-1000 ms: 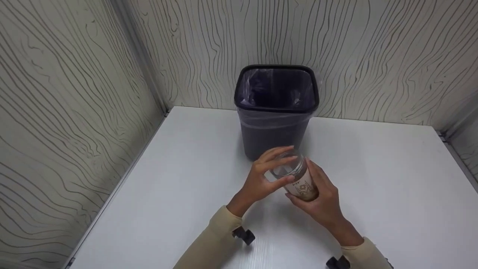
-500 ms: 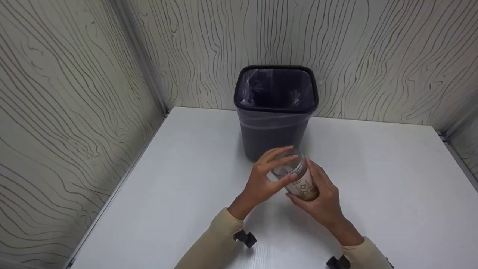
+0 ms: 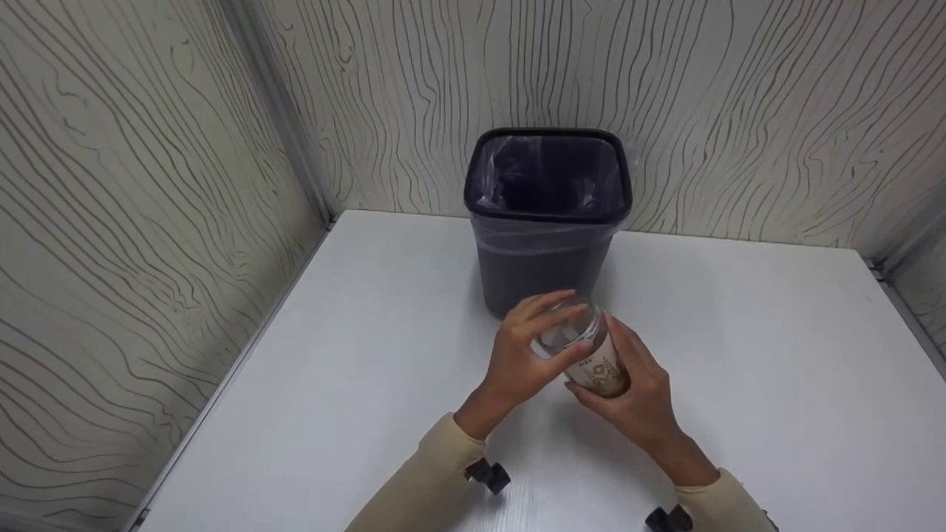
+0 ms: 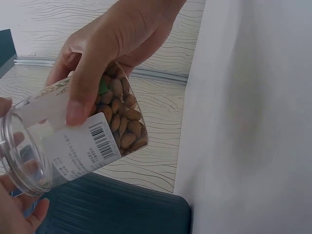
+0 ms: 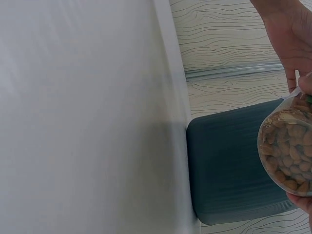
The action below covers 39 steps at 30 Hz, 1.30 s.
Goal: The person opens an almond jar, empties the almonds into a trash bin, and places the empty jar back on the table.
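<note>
A clear plastic jar (image 3: 602, 369) with a white label is held tilted in the air between both hands, in front of the bin. Almonds (image 4: 122, 114) fill its lower end, and they show through the base in the right wrist view. My right hand (image 3: 641, 399) grips the labelled body from the right. Around the clear ridged top end curl the fingers and thumb of my left hand (image 3: 519, 362). In the left wrist view, a printed barcode (image 4: 102, 139) faces the camera beside the right thumb.
A dark bin (image 3: 543, 258) lined with a clear bag (image 3: 547, 233) stands at the back middle of the white table (image 3: 355, 332), close behind the hands. Line-patterned panels (image 3: 414, 96) enclose the table at the back and sides.
My left hand has turned slightly around the jar's top end: its thumb has shifted right, its upper fingertips a little left. The right hand and the bin have stayed put.
</note>
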{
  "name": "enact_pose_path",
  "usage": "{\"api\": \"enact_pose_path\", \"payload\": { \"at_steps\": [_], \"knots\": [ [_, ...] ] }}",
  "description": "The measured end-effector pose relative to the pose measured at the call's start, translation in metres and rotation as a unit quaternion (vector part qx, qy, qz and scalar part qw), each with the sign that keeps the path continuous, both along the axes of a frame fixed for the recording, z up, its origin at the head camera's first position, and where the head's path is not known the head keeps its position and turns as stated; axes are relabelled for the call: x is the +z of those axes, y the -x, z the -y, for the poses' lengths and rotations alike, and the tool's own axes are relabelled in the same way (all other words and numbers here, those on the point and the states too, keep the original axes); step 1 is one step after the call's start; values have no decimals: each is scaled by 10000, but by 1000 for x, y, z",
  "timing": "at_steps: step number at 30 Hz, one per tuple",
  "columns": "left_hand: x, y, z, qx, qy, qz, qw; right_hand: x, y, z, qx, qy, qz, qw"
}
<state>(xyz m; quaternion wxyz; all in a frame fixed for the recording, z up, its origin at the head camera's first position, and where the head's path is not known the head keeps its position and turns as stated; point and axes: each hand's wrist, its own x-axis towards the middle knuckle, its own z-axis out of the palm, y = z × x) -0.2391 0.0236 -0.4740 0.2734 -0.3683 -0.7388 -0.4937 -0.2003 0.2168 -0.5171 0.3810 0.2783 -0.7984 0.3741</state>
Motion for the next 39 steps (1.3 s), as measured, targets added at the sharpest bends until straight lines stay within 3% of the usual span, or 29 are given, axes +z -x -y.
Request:
{"api": "enact_pose_path", "payload": {
  "at_steps": [7, 17, 22, 30, 35, 39],
  "knots": [
    [2, -4, -1, 293, 103, 4, 9995, -1, 0, -1, 12, -7, -43, 10000],
    [3, -3, -1, 289, 220, 45, 9993, 0, 0, -1, 39, 38, -24, 10000],
    [4, 1, 5, -158, 216, 93, 9996, 0, 0, 0, 63, 10, -52, 10000],
    [-1, 15, 15, -1456, -119, 213, 9890, 1, 0, 0, 96, 53, -21, 9999],
    [-4, 17, 16, -1716, -93, 362, 9845, 2, -1, 0, 114, 69, -7, 9999],
    [5, 10, 17, -1799, -123, 467, 9825, 2, -2, 0, 103, 66, -1, 9999]
  ]
}}
